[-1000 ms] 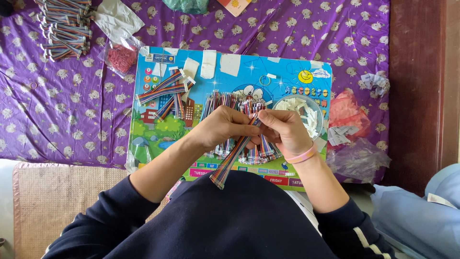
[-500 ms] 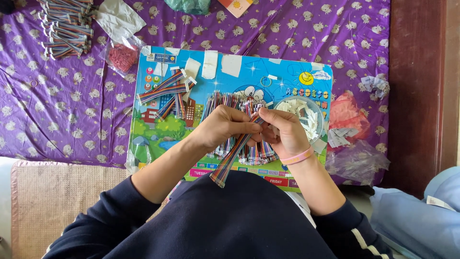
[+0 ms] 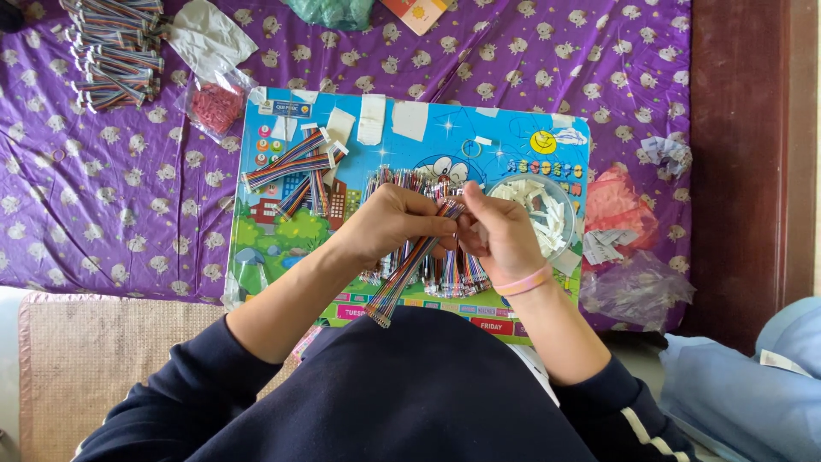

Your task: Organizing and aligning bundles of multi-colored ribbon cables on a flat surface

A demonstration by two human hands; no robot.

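Over a colourful cartoon board [image 3: 282, 248] on a purple cloth [image 3: 103, 205], the left hand [image 3: 389, 221] and right hand [image 3: 500, 231] still pinch one multicoloured ribbon-cable bundle [image 3: 406, 274] between fingertips, barely shifted from a second ago, above loose bundles [image 3: 445, 274].

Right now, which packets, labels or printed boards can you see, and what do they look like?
Board: middle, blue cartoon rectangle under both hands.
Labels: white slips in a round clear dish, right.
Bag: clear, red contents, upper left.
Card: orange, top edge.
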